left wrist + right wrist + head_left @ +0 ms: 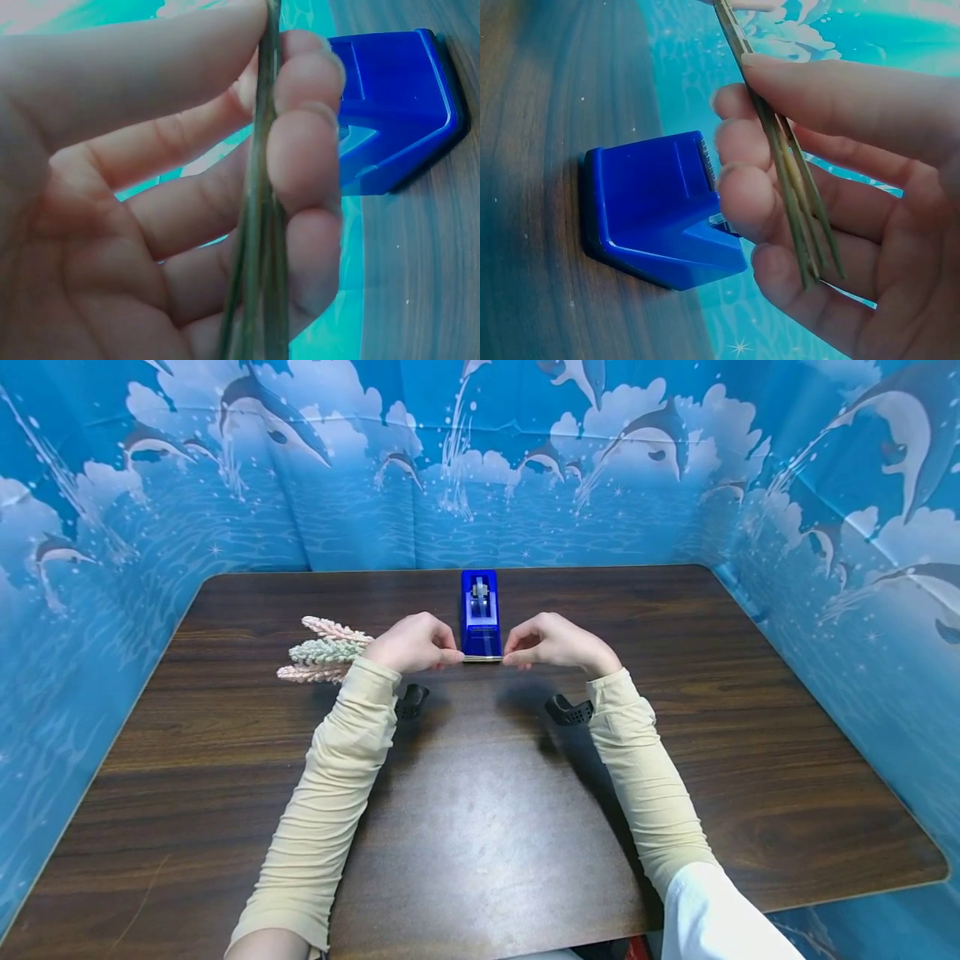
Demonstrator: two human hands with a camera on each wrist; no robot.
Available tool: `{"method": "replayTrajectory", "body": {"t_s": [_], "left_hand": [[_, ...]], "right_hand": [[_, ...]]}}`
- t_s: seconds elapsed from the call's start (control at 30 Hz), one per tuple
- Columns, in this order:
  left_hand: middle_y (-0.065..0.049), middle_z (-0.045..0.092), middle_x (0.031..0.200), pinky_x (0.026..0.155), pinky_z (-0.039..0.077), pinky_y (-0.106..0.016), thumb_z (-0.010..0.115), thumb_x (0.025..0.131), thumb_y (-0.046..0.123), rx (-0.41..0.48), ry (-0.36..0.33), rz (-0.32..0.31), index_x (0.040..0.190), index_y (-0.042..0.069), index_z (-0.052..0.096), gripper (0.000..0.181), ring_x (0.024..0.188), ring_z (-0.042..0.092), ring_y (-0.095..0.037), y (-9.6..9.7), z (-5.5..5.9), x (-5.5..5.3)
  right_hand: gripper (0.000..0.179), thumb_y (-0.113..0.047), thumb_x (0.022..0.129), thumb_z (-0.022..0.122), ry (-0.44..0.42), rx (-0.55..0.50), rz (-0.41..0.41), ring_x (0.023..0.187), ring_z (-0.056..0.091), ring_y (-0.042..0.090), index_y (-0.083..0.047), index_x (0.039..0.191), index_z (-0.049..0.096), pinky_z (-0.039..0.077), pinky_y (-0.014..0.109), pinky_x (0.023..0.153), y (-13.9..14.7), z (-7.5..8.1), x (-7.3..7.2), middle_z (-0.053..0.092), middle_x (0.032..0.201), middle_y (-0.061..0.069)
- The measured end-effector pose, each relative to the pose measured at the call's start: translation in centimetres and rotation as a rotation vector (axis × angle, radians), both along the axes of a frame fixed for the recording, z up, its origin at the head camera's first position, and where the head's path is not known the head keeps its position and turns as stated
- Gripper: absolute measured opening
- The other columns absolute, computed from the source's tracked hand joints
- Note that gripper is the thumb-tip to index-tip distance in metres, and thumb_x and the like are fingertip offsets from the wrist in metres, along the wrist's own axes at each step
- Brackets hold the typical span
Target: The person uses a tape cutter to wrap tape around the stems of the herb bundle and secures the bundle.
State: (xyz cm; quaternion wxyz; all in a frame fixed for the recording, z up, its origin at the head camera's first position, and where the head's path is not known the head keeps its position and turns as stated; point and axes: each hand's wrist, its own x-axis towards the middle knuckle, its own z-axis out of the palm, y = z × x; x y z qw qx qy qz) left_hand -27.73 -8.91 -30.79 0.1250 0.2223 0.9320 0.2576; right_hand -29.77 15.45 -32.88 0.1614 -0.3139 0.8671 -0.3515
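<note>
A small bunch of artificial flower sprigs, with pink and pale green flower heads [326, 652], is held level by both hands above the table. My left hand [416, 643] pinches the stems close to the flower heads, its thumb on one side and fingertips on the other. Nearer the cut ends, my right hand [555, 642] pinches the same thin green stems [791, 176] between thumb and fingers. A short length of stem shows between the hands, just in front of a blue tape dispenser [480, 610]. Whether tape is on the stems I cannot tell.
The dispenser stands near the far edge of the dark wooden table [480, 827], its toothed cutter [708, 161] facing up. A blue dolphin-print curtain [360, 518] hangs behind and along both sides. Black wrist-worn pieces [568, 710] hang beneath the wrists.
</note>
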Motion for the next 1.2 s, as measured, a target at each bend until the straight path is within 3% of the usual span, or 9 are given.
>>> {"method": "replayTrajectory", "body": {"t_s": [0.13,0.37,0.53,0.63,0.77,0.87,1.0,1.2], "left_hand": [[0.005,0.054,0.059,0.057,0.036,-0.025,0.067,0.09,0.022,-0.004,0.008,0.02,0.074,0.006,0.066,0.023,0.06,0.046,-0.012,0.1,-0.09,-0.01],[0.002,0.056,0.069,0.062,0.038,-0.027,0.071,0.086,0.022,-0.027,0.051,0.059,0.075,0.007,0.067,0.02,0.07,0.05,-0.017,0.09,-0.04,-0.01],[-0.002,0.061,0.076,0.068,0.04,-0.029,0.073,0.084,0.022,-0.014,0.057,0.076,0.076,0.008,0.065,0.019,0.076,0.053,-0.02,0.09,-0.16,-0.06],[0.0,0.058,0.072,0.065,0.038,-0.028,0.072,0.086,0.024,-0.005,0.042,0.075,0.077,0.007,0.066,0.02,0.071,0.05,-0.018,0.07,-0.23,-0.06],[0.005,0.055,0.065,0.057,0.033,-0.027,0.06,0.095,0.031,-0.021,-0.009,0.074,0.078,0.006,0.071,0.032,0.061,0.041,-0.013,0.04,-0.26,-0.05],[0.003,0.058,0.066,0.055,0.032,-0.026,0.055,0.098,0.032,-0.034,-0.031,0.069,0.078,0.006,0.073,0.037,0.058,0.038,-0.011,0.08,-0.28,-0.05],[-0.002,0.064,0.069,0.057,0.036,-0.024,0.058,0.096,0.027,-0.017,-0.029,0.053,0.076,0.005,0.069,0.031,0.061,0.047,-0.01,0.13,-0.4,-0.11],[-0.005,0.066,0.068,0.058,0.037,-0.025,0.063,0.093,0.026,-0.019,-0.024,0.074,0.076,0.004,0.066,0.028,0.059,0.049,-0.011,0.32,-0.46,-0.09]], "right_hand": [[0.013,-0.016,0.093,0.065,-0.031,0.0,0.016,0.074,0.063,0.039,-0.004,0.087,0.068,0.052,0.044,0.071,-0.07,0.02,0.01,0.066,0.073,0.011],[0.022,-0.019,0.098,0.057,-0.06,0.009,-0.004,0.062,0.059,0.02,-0.005,0.088,0.07,0.053,0.037,0.065,-0.05,0.02,-0.05,0.062,0.065,0.003],[0.016,-0.018,0.095,0.061,-0.026,0.022,-0.006,0.066,0.058,0.026,-0.008,0.086,0.069,0.049,0.035,0.064,-0.04,-0.09,-0.12,0.06,0.066,0.003],[0.015,-0.02,0.094,0.063,-0.005,0.03,-0.021,0.069,0.059,0.032,-0.009,0.086,0.069,0.047,0.032,0.064,-0.01,-0.11,-0.14,0.061,0.067,0.003],[0.013,-0.02,0.093,0.064,-0.002,0.027,-0.054,0.072,0.061,0.035,-0.01,0.087,0.07,0.046,0.031,0.065,-0.01,0.04,-0.01,0.063,0.068,0.006],[0.012,-0.019,0.093,0.065,0.002,0.021,-0.069,0.067,0.062,0.027,-0.01,0.087,0.07,0.047,0.034,0.066,-0.02,0.14,0.06,0.065,0.069,0.009],[0.011,-0.018,0.093,0.065,0.005,0.025,-0.076,0.062,0.061,0.016,-0.009,0.087,0.069,0.049,0.04,0.069,0.03,0.12,0.01,0.066,0.069,0.01],[0.015,-0.019,0.095,0.062,-0.017,0.045,-0.068,0.062,0.063,0.017,-0.008,0.09,0.07,0.052,0.042,0.072,0.13,0.26,0.03,0.068,0.069,0.008]]}}
